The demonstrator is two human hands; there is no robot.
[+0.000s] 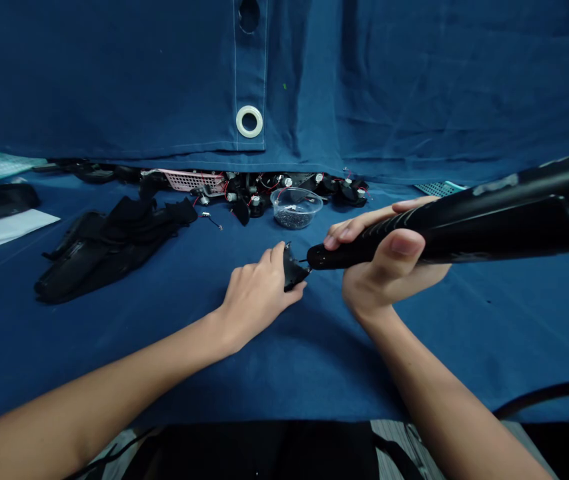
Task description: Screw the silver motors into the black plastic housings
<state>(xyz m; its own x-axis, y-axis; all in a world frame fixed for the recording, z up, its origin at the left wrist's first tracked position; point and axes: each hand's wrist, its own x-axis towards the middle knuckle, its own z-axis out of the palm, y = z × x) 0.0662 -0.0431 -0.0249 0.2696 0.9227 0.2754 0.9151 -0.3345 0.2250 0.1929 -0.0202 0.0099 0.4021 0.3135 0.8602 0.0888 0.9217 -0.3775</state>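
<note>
My left hand (260, 288) is closed round a small black plastic part (293, 269) above the blue cloth. In my right hand (389, 267) lies a long black electric screwdriver (444, 230), gripped with the thumb on the near side and fingers on the far side. Its thin bit points left and meets the edge of the black part; whether a screw sits there is too small to tell. Just beyond my hands stands a clear round plastic tub (297, 208) holding many small dark pieces, likely screws.
Black parts (114, 243) lie piled at the left, near a white sheet (9, 230). Along the back are a pink basket (194, 181), several small motors with red wires (255, 201) and teal baskets (4, 165). A blue curtain (154, 80) hangs behind. A black cable (549, 393) runs at the right.
</note>
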